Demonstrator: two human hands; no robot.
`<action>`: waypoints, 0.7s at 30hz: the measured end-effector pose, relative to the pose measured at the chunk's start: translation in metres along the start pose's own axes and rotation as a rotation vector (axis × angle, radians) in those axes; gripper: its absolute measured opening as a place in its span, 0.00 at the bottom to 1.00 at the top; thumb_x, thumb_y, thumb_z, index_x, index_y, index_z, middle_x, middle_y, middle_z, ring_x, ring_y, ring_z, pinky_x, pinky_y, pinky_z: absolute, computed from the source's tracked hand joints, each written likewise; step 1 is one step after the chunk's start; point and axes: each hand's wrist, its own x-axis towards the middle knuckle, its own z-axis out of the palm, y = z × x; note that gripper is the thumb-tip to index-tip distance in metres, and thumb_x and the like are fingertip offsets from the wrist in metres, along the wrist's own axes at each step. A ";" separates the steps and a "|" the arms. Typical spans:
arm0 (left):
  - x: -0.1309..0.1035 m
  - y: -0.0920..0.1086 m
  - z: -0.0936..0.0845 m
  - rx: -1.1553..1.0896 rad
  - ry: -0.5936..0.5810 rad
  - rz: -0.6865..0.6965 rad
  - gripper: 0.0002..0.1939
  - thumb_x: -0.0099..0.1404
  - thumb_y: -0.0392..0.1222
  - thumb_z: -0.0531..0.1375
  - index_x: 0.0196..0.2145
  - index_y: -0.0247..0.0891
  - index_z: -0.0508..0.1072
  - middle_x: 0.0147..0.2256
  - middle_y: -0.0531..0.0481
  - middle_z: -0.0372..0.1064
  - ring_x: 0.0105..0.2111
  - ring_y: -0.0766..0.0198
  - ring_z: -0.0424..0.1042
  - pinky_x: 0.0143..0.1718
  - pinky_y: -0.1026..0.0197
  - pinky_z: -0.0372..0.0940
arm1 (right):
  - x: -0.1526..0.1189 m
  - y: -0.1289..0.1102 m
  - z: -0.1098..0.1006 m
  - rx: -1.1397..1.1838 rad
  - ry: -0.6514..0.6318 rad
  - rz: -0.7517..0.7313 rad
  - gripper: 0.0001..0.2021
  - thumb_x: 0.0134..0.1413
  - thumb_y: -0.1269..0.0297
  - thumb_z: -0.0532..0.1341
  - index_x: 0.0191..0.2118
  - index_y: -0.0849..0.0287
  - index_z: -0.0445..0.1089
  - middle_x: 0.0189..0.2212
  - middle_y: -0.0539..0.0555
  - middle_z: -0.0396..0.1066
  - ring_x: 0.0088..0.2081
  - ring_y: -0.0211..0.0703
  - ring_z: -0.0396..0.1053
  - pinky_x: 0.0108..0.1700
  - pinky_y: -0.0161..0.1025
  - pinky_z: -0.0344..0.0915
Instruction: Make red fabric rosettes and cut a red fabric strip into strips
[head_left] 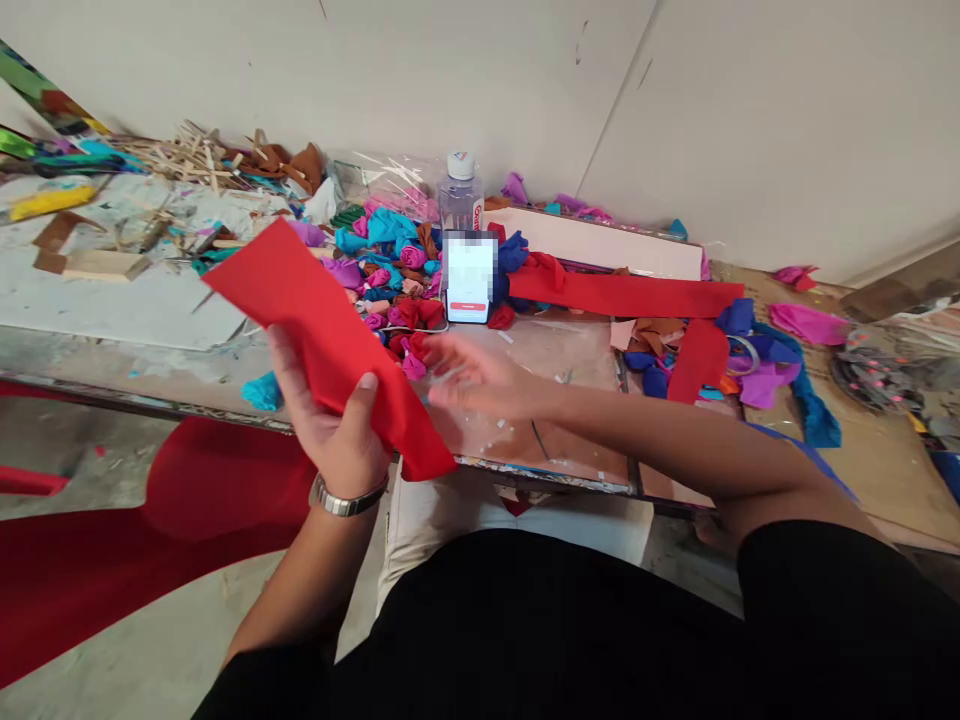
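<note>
My left hand (334, 420) grips a long red fabric strip (315, 320), thumb on top, holding it above the low table's near edge; the strip slants up to the left. A metal watch sits on that wrist. Just right of the strip's lower end, my right hand (476, 375) is blurred, its fingers spread over the table and holding nothing. Behind both hands lies a pile of small rolled fabric flowers (394, 280) in red, pink, teal and purple.
A phone (469, 277) stands upright behind the flowers, with a water bottle (460, 195) beyond it. More red strips (622, 293) and coloured scraps lie at right. Wooden sticks (180, 155) clutter the back left. Red fabric (112, 540) spreads on the floor at left.
</note>
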 end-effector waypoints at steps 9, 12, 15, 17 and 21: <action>0.018 0.038 0.011 0.040 0.011 0.220 0.43 0.75 0.52 0.62 0.80 0.59 0.46 0.82 0.60 0.40 0.82 0.53 0.41 0.84 0.39 0.45 | -0.064 -0.018 0.037 0.467 -0.191 0.288 0.09 0.62 0.54 0.71 0.44 0.50 0.80 0.42 0.49 0.83 0.44 0.47 0.81 0.50 0.46 0.79; 0.022 0.037 0.009 0.094 0.031 0.211 0.43 0.76 0.52 0.62 0.79 0.60 0.45 0.82 0.59 0.40 0.82 0.54 0.41 0.84 0.40 0.45 | -0.074 -0.019 0.026 0.467 -0.077 0.338 0.12 0.60 0.51 0.74 0.42 0.52 0.81 0.39 0.49 0.82 0.39 0.43 0.78 0.43 0.40 0.74; 0.027 0.037 0.011 0.160 0.053 0.192 0.43 0.76 0.53 0.64 0.79 0.61 0.47 0.81 0.60 0.41 0.82 0.56 0.42 0.85 0.41 0.44 | -0.084 -0.018 0.017 0.569 0.059 0.383 0.13 0.56 0.50 0.77 0.38 0.53 0.81 0.37 0.49 0.81 0.37 0.41 0.77 0.41 0.37 0.72; 0.031 0.034 0.015 0.100 0.050 0.183 0.43 0.75 0.52 0.66 0.79 0.58 0.49 0.81 0.58 0.42 0.82 0.56 0.42 0.84 0.41 0.44 | -0.089 -0.018 0.012 0.658 0.119 0.461 0.14 0.57 0.48 0.76 0.39 0.52 0.82 0.37 0.49 0.82 0.37 0.42 0.77 0.40 0.37 0.72; 0.040 0.018 0.027 -0.033 0.018 0.166 0.51 0.72 0.57 0.68 0.80 0.43 0.45 0.83 0.44 0.34 0.82 0.52 0.43 0.80 0.43 0.57 | -0.091 -0.012 -0.001 0.647 0.248 0.526 0.15 0.63 0.45 0.72 0.41 0.51 0.81 0.39 0.51 0.83 0.37 0.43 0.76 0.37 0.38 0.73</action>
